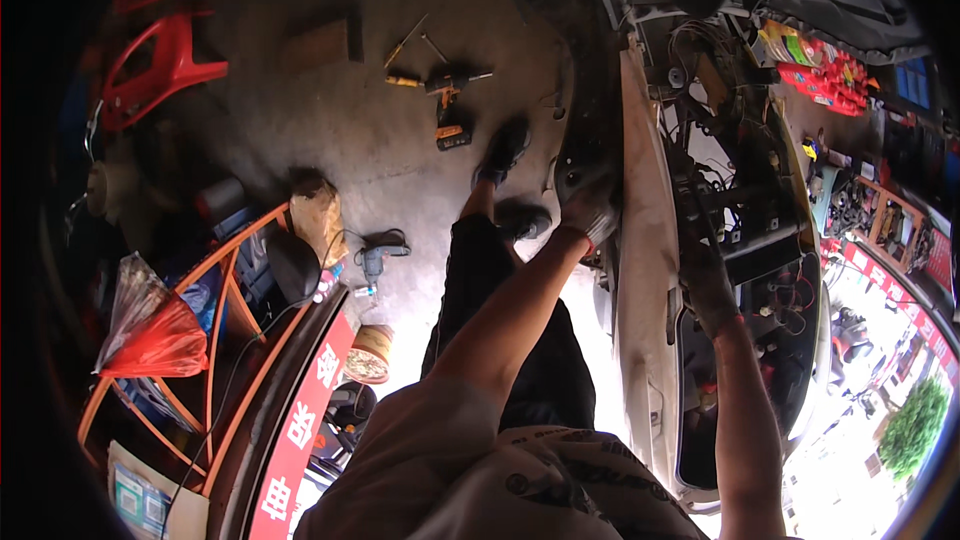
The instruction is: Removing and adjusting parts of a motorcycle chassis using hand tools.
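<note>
Both my hands wear gloves and are at a partly stripped car body. My left hand [592, 212], in a greyish glove, reaches to the dark panel [590, 130] on the near side of a long pale body panel [642, 240]. Its fingers are blurred against the dark surface. My right hand [708, 292], in a dark glove, is on the other side of that pale panel, by the black interior parts and exposed wiring [700, 45]. Shadow hides its fingers, so what it grips cannot be made out.
On the floor ahead lie an orange-and-black cordless drill [448, 110] and screwdrivers [402, 80]. A red plastic chair [165, 70] stands far left. Another power tool [375, 255] lies near an orange metal frame [225, 310] holding a red plastic bag [165, 340].
</note>
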Tool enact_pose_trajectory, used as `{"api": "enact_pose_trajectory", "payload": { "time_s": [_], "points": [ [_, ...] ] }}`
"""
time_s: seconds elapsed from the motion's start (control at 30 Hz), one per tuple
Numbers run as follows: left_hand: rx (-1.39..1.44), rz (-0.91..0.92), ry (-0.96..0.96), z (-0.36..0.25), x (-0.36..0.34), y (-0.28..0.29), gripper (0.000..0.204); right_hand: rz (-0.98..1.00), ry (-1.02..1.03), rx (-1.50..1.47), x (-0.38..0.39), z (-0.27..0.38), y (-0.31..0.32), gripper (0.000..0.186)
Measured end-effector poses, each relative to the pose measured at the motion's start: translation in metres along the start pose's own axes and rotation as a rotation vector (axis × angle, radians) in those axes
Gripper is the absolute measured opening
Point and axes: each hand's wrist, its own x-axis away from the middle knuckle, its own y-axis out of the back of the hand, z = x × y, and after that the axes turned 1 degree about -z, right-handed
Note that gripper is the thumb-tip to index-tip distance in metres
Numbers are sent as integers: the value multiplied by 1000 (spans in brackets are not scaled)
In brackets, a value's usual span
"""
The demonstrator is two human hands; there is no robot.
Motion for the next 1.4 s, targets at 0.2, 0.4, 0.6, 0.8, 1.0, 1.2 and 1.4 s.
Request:
{"api": "enact_pose_trajectory", "payload": {
  "time_s": [0.2, 0.4, 0.6, 0.8, 1.0, 1.2, 1.4],
  "points": [
    [1041, 244, 278, 12, -20, 44, 15, -57, -85, 148, -6, -13, 5, 41],
    [621, 170, -80, 21, -11, 29, 16, -7, 64, 365, -2, -3, 2, 48],
    [517, 243, -151, 7, -2, 5, 16, -150, 454, 720, 8, -6, 5, 47],
    [396, 338, -332, 15, -2, -1, 20, -130, 397, 787, 12, -9, 1, 57],
    [1677, 1060, 1145, 19, -46, 43, 25, -149, -33, 307, 18, 2, 1, 49],
    [1868, 1371, 1266, 44, -79, 58, 16, -2, -272, 156, 35, 57, 33, 48],
    [2008, 1360, 1515, 59, -70, 33, 21, -28, -274, 46, 38, 61, 43, 51]
  ]
}}
